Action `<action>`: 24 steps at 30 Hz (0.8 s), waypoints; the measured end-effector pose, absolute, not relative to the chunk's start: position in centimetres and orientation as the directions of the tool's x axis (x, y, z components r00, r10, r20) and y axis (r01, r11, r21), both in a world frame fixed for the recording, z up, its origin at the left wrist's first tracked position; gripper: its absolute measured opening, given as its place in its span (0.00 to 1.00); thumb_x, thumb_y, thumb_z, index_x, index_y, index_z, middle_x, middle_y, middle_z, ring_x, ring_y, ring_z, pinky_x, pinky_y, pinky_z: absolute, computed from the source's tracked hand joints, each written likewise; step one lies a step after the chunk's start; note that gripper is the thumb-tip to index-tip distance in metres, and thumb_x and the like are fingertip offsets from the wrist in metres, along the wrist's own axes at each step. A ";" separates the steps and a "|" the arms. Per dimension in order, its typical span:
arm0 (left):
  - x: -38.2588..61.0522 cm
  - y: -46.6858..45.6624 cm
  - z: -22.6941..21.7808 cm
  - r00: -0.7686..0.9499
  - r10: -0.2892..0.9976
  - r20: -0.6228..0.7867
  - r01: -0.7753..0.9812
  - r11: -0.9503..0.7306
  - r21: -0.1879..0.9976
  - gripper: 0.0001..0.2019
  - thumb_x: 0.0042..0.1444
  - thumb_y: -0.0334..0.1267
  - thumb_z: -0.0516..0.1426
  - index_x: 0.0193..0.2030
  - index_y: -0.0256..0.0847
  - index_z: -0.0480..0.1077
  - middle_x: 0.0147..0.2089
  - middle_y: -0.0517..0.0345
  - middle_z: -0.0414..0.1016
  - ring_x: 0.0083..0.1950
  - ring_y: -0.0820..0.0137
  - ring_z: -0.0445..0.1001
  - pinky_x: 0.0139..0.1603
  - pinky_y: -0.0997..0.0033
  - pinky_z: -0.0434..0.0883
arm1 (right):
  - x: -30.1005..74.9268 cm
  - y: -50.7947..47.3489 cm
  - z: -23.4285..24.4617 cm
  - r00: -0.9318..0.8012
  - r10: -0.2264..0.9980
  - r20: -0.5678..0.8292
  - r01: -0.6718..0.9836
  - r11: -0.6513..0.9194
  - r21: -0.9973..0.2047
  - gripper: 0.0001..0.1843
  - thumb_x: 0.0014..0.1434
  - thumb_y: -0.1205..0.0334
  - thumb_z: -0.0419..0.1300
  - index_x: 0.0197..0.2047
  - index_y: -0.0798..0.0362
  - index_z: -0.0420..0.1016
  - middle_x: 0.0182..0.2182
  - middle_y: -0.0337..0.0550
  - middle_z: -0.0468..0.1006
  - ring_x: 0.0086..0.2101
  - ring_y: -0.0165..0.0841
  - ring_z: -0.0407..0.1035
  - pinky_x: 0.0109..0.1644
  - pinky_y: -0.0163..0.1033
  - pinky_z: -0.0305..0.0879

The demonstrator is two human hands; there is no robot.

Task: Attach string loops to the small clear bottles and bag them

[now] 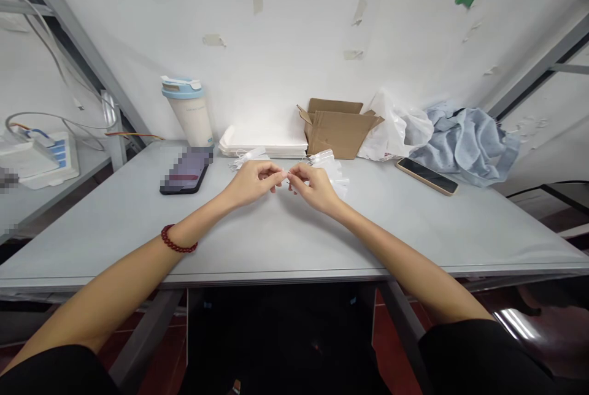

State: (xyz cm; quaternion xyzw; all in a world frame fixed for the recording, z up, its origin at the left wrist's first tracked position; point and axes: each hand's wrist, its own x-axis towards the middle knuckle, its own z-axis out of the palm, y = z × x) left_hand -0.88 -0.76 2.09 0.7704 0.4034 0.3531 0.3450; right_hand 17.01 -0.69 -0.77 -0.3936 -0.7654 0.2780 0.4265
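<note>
My left hand and my right hand meet over the middle of the grey table, fingertips pinched together on one small clear plastic piece. It is too small to name more closely. A loose pile of similar clear plastic pieces lies just behind my right hand, and a smaller pile sits behind my left hand. A red bead bracelet circles my left wrist.
At the back stand a tumbler with a blue lid, a white tray, an open cardboard box, a white plastic bag and blue cloth. A dark phone lies left, another phone right.
</note>
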 end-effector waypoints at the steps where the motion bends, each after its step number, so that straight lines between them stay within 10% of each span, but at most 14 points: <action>1: -0.9 -0.8 2.1 0.416 0.871 0.263 0.394 -0.433 0.811 0.14 0.55 0.45 0.56 0.30 0.35 0.71 0.28 0.55 0.74 0.27 0.72 0.72 0.30 0.74 0.69 | 17.0 -0.7 -0.8 -0.327 0.839 0.436 0.380 0.539 -0.752 0.09 0.61 0.59 0.53 0.32 0.54 0.67 0.23 0.39 0.74 0.24 0.29 0.67 0.32 0.36 0.64; 24: -1.7 0.4 2.9 0.241 0.961 0.135 0.282 -0.202 0.938 0.10 0.51 0.41 0.59 0.28 0.34 0.70 0.26 0.59 0.71 0.23 0.77 0.68 0.24 0.77 0.64 | 17.3 -0.8 -0.7 -0.454 0.795 0.402 0.505 0.602 -0.619 0.15 0.63 0.52 0.51 0.42 0.56 0.68 0.19 0.35 0.71 0.21 0.28 0.63 0.30 0.33 0.57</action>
